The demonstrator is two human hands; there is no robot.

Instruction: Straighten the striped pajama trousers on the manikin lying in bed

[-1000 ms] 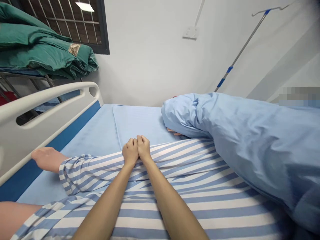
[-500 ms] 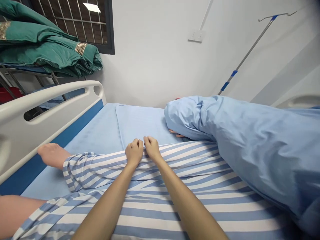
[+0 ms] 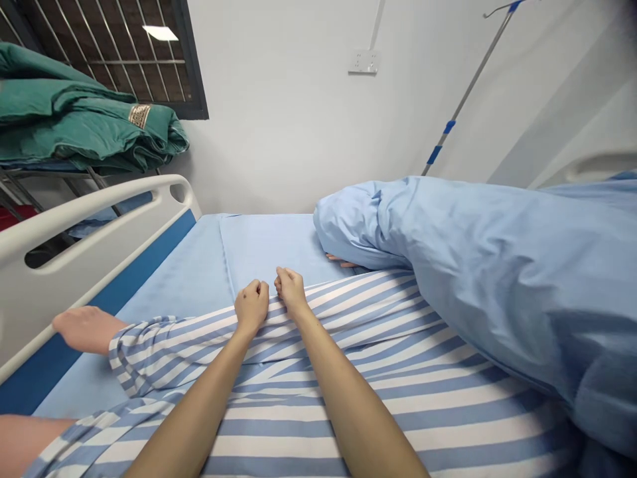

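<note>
Both my hands are closed in fists at the far leg of a lying figure in blue-and-white striped trousers (image 3: 343, 302). My left hand (image 3: 252, 304) is at the far side of this leg, around the knee. Close beside it, on the right, my right hand (image 3: 290, 290) is curled thumb-side up, a small gap between the two. Nothing shows in either fist. The figure's bare far foot (image 3: 88, 328) points toward the bed end. Whether the figure is a person or a mannequin, I cannot tell.
A light blue quilt (image 3: 478, 245) covers the figure's upper body, with fingertips (image 3: 341, 261) peeking out beneath. The bed's white end board (image 3: 104, 252) stands at left. Green folded bedding (image 3: 94, 126) lies behind it. A drip pole (image 3: 468, 93) rises by the wall.
The view has shifted slightly, so most things sit farther left. My right fist has turned more thumb-side up and looks slightly lifted. Both hands stay over the same leg.
</note>
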